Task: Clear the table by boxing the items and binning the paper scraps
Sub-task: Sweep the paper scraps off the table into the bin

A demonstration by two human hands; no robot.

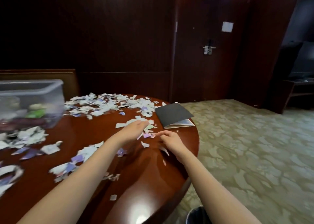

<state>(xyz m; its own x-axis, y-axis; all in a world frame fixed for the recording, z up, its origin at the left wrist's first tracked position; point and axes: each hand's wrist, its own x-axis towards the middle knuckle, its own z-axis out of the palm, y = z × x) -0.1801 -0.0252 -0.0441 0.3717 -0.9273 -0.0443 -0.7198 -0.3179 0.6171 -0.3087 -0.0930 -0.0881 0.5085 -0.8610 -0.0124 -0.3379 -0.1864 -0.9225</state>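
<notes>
On the table (144, 172), scraps (147, 135) lie under the flat left hand (136, 128); right hand (169, 139) blurred, grip unclear.

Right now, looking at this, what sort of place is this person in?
Probably a hotel room or suite, though I can't be sure. The dark wood-panelled wall, the door lock with its bulky metal handle, and the patterned carpet beside the polished round table suggest it.

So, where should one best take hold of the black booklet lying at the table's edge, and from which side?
Take the black booklet at its right corner, which seems to overhang the table rim. Come from the floor side with the right hand, thumb on the cover, fingers beneath. It lies flat, so elsewhere nothing gets under it.
</notes>
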